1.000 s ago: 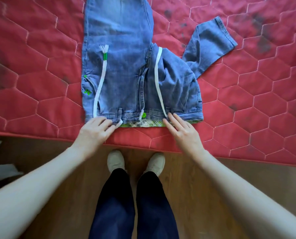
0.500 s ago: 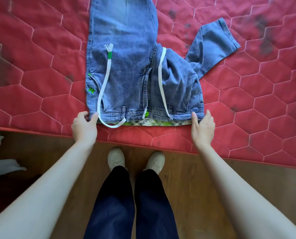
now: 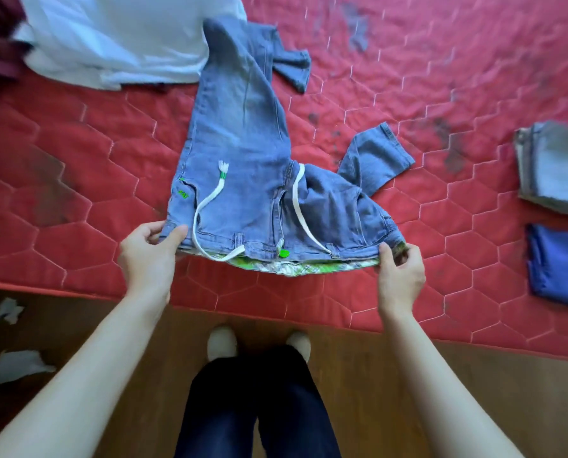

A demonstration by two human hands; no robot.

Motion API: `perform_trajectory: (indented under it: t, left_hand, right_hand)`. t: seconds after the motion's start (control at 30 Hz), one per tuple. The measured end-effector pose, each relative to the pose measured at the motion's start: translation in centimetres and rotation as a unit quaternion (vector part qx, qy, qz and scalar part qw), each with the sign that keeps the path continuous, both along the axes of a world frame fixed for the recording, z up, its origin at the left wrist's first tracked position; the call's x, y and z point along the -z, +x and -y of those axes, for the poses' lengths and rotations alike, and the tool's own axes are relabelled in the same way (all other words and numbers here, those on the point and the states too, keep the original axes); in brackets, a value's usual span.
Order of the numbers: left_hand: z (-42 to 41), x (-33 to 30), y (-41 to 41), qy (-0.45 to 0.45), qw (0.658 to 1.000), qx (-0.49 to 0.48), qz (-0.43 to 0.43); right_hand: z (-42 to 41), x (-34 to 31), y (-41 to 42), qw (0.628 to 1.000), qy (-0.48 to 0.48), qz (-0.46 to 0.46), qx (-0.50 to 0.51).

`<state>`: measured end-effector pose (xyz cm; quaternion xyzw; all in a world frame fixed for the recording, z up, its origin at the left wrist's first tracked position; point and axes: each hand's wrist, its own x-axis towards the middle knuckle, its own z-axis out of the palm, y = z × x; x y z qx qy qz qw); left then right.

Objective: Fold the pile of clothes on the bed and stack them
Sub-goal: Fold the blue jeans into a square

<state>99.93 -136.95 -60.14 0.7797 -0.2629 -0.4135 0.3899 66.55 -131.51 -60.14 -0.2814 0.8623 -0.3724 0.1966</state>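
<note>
We see the jeans (image 3: 243, 180) lying on the red quilted bed (image 3: 61, 193), waistband toward the near edge, one leg running to the far side and the other bent off to the right. Our left hand (image 3: 147, 256) pinches the left waistband corner between thumb and fingers, and our right hand (image 3: 400, 272) grips the right corner, the two hands well apart. A white drawstring (image 3: 206, 206) trails over the denim, and green plaid lining shows under the waistband. At the far left lies a white garment (image 3: 117, 44); on the right sit folded grey jeans (image 3: 553, 166) and a folded blue garment (image 3: 560, 262), near each other.
</note>
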Motion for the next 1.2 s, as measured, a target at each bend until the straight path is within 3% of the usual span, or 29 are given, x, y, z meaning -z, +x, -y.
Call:
perform_trajectory:
  t: [0.23, 0.33, 0.47, 0.63, 0.77, 0.9, 1.03, 1.13, 1.2]
  left_hand:
    - [1.2, -18.8, 0.1, -0.128, 0.988, 0.022, 0.088]
    - [-0.7, -25.4, -0.4, -0.157, 0.986, 0.042, 0.036]
    - [-3.9, -31.8, -2.8, -0.134, 0.979, 0.068, -0.138]
    - [-5.8, -37.7, -5.2, -0.149, 0.953, 0.075, -0.252]
    - [-6.4, -40.4, -5.7, -0.165, 0.945, 0.046, -0.280]
    - [-6.6, -42.4, -6.3, -0.191, 0.936, 0.040, -0.292]
    - [-6.0, -44.5, -6.8, -0.239, 0.926, 0.143, -0.255]
    - [-4.7, -45.6, -6.0, -0.323, 0.912, 0.245, -0.069]
    - [-3.2, -46.7, -5.3, -0.368, 0.876, 0.308, 0.046]
  right_hand:
    - [2.1, -18.4, 2.4, 0.979, -0.174, -0.058, -0.088]
    - [1.9, -25.5, 4.6, 0.958, -0.232, -0.086, -0.147]
    - [1.3, -32.9, 9.0, 0.923, -0.267, -0.071, -0.267]
    - [-0.3, -38.2, 13.6, 0.861, -0.240, -0.068, -0.444]
    - [-1.3, -40.5, 14.2, 0.848, -0.185, -0.001, -0.496]
    - [-1.2, -42.5, 13.0, 0.823, -0.121, -0.035, -0.554]
    - [0.3, -45.5, 11.0, 0.853, -0.120, -0.016, -0.507]
    - [1.8, -48.4, 9.1, 0.857, -0.103, -0.020, -0.505]
    - [2.3, -50.5, 8.3, 0.839, -0.104, -0.045, -0.532]
